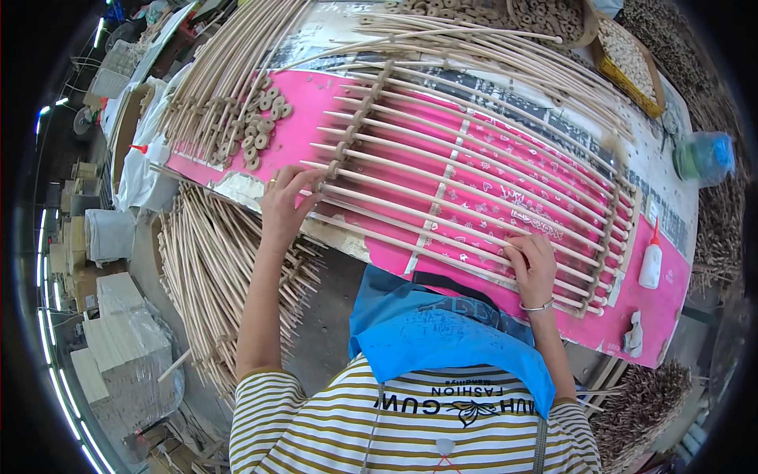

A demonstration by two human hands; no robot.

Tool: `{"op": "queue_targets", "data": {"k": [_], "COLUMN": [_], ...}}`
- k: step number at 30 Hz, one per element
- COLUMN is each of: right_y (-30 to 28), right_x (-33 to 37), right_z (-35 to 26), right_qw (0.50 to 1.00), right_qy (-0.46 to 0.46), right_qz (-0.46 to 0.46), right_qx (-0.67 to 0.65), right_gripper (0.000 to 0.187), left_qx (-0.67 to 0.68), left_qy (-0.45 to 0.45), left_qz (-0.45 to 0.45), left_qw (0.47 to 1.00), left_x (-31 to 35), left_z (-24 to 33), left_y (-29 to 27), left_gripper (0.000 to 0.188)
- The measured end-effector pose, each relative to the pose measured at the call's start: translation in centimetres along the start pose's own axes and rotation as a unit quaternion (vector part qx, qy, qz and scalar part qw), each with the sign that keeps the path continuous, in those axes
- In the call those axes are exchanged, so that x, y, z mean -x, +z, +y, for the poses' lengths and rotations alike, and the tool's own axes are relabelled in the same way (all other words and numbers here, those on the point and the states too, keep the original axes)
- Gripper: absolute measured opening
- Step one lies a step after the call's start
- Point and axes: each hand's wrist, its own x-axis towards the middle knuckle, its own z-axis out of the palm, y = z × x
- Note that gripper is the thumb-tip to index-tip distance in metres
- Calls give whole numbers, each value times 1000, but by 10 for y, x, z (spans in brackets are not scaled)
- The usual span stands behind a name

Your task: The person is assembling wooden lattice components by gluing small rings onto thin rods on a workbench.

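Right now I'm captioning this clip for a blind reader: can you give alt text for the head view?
A person's left hand and right hand press on a panel of parallel wooden rods lying on a pink-covered table. Wooden rings lie by the panel's left end, a glue bottle at its right, and more rods are stacked below the table.

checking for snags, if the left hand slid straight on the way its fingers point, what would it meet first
Probably the line of small round wooden spacer rings threaded along the pale wooden rods; the left hand already has its fingertips at that line's near end. Depth is hard to judge here.
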Motion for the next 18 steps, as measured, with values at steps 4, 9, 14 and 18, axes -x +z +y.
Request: {"op": "queue_targets", "data": {"k": [4, 9, 14, 18], "right_y": [0, 1, 2, 3], "right_x": [-1, -4, -7, -9], "right_z": [1, -1, -4, -4], "right_qw": [1000, 1000, 999, 998], "right_qy": [8, 11, 0, -18], "right_qz": [-2, 9, -12, -5], "right_qx": [7, 1, 38, 57], "right_gripper": [10, 12, 11, 10], "left_qx": [-7, -10, -9, 8], "left_qy": [-1, 16, 11, 10], "left_qz": [0, -1, -10, -17], "left_qw": [1000, 1000, 1000, 1000], "left_x": [0, -2, -5, -6], "left_z": [-6, -13, -14, -14], "left_y": [-1, 5, 9, 12], "left_gripper": [42, 41, 39, 39]}}
